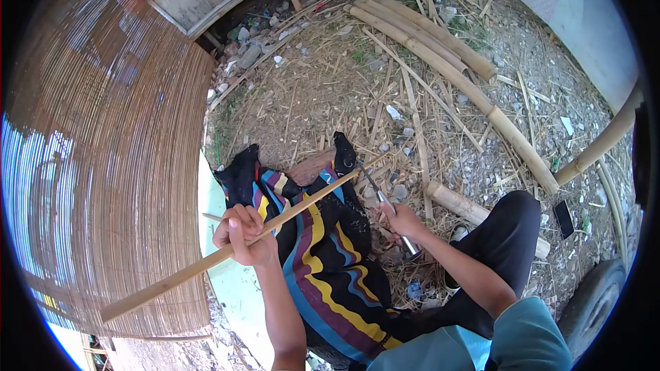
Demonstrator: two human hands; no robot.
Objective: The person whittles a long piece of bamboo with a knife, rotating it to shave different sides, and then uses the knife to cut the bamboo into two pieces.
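Observation:
My left hand (242,235) is closed around a long, flat bamboo strip (168,278), which runs slantwise from the lower left to a thin far end near the middle. In my right hand (400,221) is a knife (410,246) with a shiny metal handle, gripped in closed fingers. Its dark narrow blade points up and away, the tip overlapping the strip near the far end. Beneath the strip a striped cloth (323,282) in black, yellow, blue and maroon covers my lap.
A screen of thin slats (124,165) stands on the left. Thick bamboo poles (440,51) lie at the back right among shavings and stones. A dark phone (564,219) lies on the ground at right, with a tyre (597,306) below it.

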